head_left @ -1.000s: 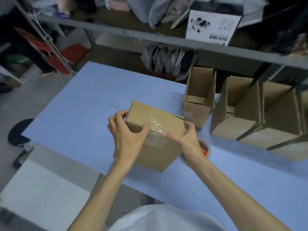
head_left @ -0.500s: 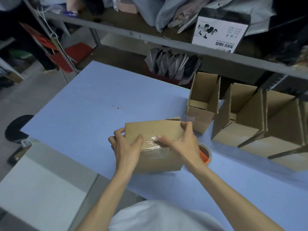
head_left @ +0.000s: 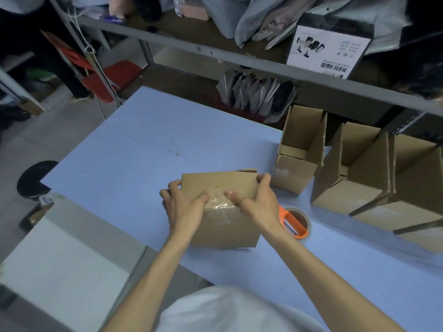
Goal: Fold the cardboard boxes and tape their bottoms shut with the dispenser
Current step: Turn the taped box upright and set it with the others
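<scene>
A brown cardboard box [head_left: 223, 185] rests on the blue table [head_left: 115, 164] near its front edge, with clear tape running over its top edge and down the near face. My left hand [head_left: 184, 207] grips its left side, thumb on the tape. My right hand [head_left: 259, 202] holds the right side, thumb pressed on the tape too. An orange tape dispenser [head_left: 296, 222] with a brown roll lies flat on the table just right of the box, partly behind my right wrist.
Several folded boxes with open tops stand at the right: one [head_left: 299, 149] close behind the held box, others [head_left: 354, 173] further right. A metal shelf rail [head_left: 215, 53] crosses behind the table. A white surface [head_left: 60, 271] adjoins the table's left front.
The box was tilted up on a corner; it now lies square on the table. Both thumbs have slid together along the tape on its top edge.
</scene>
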Demonstrator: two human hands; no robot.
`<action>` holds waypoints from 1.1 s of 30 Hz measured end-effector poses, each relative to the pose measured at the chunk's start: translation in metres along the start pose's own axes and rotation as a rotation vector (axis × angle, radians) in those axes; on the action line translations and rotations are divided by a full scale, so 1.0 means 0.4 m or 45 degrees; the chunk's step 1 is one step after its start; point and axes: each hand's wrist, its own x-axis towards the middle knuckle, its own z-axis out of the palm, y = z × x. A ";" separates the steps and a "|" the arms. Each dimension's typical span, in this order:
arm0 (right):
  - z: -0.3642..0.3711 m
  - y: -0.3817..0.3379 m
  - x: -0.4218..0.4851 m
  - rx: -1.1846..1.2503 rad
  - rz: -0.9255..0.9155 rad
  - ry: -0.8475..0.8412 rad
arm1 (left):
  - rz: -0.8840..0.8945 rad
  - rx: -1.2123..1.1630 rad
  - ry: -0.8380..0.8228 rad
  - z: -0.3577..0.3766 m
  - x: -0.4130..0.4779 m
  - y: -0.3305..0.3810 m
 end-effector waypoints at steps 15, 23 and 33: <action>0.027 -0.043 0.038 -0.428 -1.099 -0.046 | 1.171 0.368 0.046 -0.020 0.018 -0.001; -0.009 -0.028 0.055 -0.518 -1.227 0.008 | 1.312 0.494 0.053 -0.012 0.051 0.003; 0.001 0.013 0.073 -0.623 -1.189 0.126 | 1.104 0.474 -0.315 -0.042 0.074 -0.021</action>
